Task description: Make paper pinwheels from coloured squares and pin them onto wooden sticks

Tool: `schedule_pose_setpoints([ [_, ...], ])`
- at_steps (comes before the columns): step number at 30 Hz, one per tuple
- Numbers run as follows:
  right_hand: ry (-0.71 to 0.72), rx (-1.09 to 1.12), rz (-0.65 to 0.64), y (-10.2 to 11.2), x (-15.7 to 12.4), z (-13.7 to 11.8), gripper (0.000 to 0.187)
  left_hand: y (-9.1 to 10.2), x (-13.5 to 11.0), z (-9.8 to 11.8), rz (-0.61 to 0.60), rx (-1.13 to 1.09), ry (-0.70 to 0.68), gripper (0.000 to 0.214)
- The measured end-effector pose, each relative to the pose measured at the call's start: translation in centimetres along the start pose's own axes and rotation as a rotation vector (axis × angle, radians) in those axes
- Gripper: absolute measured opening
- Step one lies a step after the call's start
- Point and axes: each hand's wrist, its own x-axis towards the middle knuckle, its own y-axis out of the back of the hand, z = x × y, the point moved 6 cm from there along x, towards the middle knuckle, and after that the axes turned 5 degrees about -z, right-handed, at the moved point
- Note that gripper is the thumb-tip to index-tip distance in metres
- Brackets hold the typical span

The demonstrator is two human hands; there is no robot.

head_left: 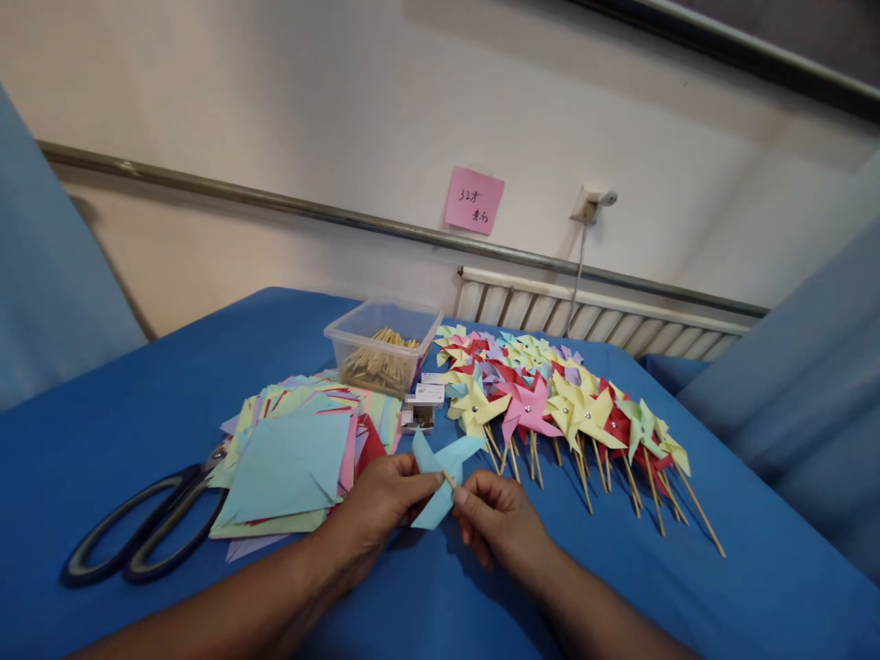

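- Light-blue paper pinwheel [446,461]: up between both hands, above the table [550,596]. Short bit of pale stick [449,479] shows at its middle, angled down to the right fingertips.
- Left hand [395,495]: closed on the pinwheel's left side, thumb across the paper.
- Right hand [499,513]: thumb and fingers pinched narrow at the pinwheel's right side, by the stick end. Can't tell if it grips stick, paper or both.
- Just beyond the hands: small box [417,423], contents blurred out, cards behind it.
- Left of left hand: loose pile of coloured paper squares [289,467], light blue on top. Scissors [165,518] at its far-left edge, handles toward the person.
- Past the pile, ahead of left hand: clear plastic tub [375,345] with many short sticks [381,367].
- Ahead and right of right hand: overlapping pinwheels [527,410] in pink, yellow, red, green, purple, sticks mostly pointing back toward the person.
- Farthest out: wall with pink note [474,200], radiator [522,302].
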Motion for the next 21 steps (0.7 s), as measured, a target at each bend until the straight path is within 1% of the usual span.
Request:
schedule_pose_setpoints([
  [7,0.020,0.015,0.046,0.0,0.0,0.1,0.050,-0.1,-0.3,0.3,0.017,0.007,0.018,0.033],
  [12,0.045,0.005,0.086,0.0,-0.2,-0.4,0.050,-0.2,-0.1,-0.1,-0.003,-0.027,0.033,0.029],
  [18,0.060,-0.017,0.088,0.2,-0.2,-0.2,0.043,0.0,0.3,-0.7,-0.039,-0.026,0.024,0.028],
  [21,0.074,-0.021,0.097,0.3,-0.2,-0.1,0.041,0.1,0.4,-0.8,-0.034,-0.023,0.019,0.028],
])
